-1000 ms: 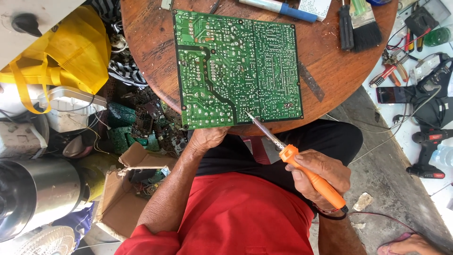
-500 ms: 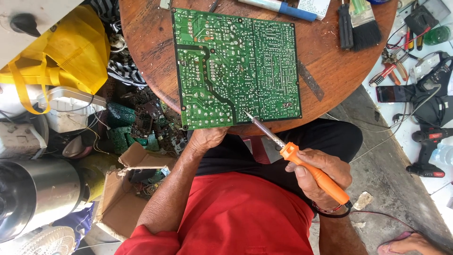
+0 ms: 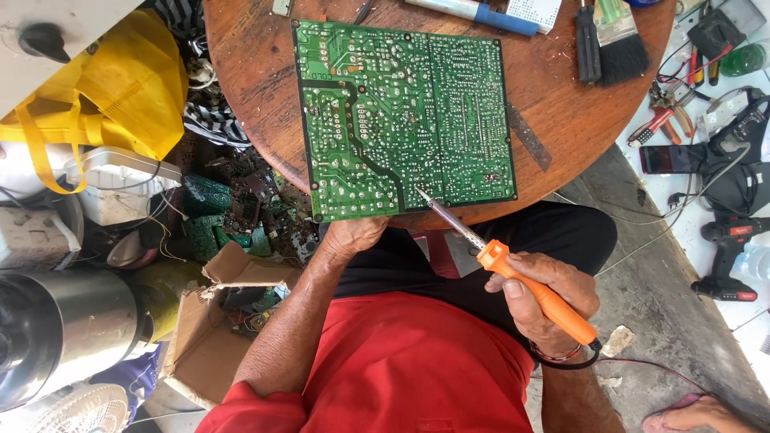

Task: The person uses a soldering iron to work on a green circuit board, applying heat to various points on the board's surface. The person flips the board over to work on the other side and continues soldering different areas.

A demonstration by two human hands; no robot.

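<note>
A large green circuit board (image 3: 405, 116) lay solder-side up on the round wooden table (image 3: 249, 88), its near edge reaching the table's rim. The left hand (image 3: 353, 235) gripped that near edge from below, fingers curled under the board and mostly hidden. The right hand (image 3: 545, 293) was closed around the orange handle of a soldering iron (image 3: 505, 265), whose metal tip touched the board close to its near edge, just beside a dark curved trace. A black cord ran from the handle's end past the wrist. Farther back on the table lay a paintbrush (image 3: 622, 44) and a blue-capped tube (image 3: 473, 12). Left of the table sat a yellow bag (image 3: 104, 88) and an open cardboard box (image 3: 212, 321) amid scrap boards.
</note>
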